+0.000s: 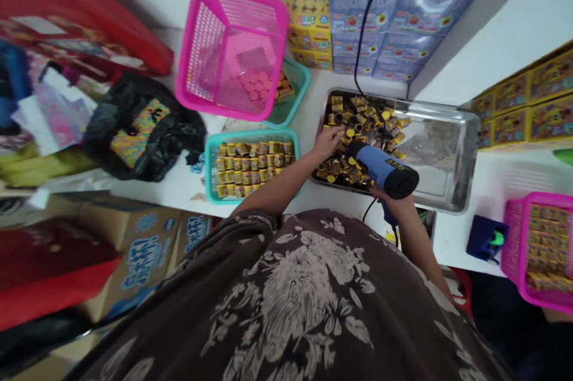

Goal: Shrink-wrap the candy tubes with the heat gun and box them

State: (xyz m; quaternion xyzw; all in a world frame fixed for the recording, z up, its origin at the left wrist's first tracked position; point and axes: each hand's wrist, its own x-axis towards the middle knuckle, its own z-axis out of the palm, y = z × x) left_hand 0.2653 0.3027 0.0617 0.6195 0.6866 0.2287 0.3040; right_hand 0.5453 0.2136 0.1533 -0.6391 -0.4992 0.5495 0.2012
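Observation:
My right hand [393, 200] is closed round the handle of a blue and black heat gun [380, 167]. Its black nozzle points left over a steel tray [452, 190]. Small yellow-wrapped cups [396, 125], some with dark open ends, lie jumbled in the left part of that tray. At the tray's left side, my left hand [328, 143] has its fingers bent together among the cups. What lies between those fingertips is too small to make out. Left of this hand, a turquoise basket [208, 175] holds rows of similar yellow cups.
A pink basket [181, 79] overlaps a green basket [305, 76] behind. Purple boxes [360, 17] and yellow boxes [308, 31] are stacked at the back. A black cord [362, 28] hangs over the tray. Another pink basket [514, 237] and a dark blue tape holder [481, 237] are at right.

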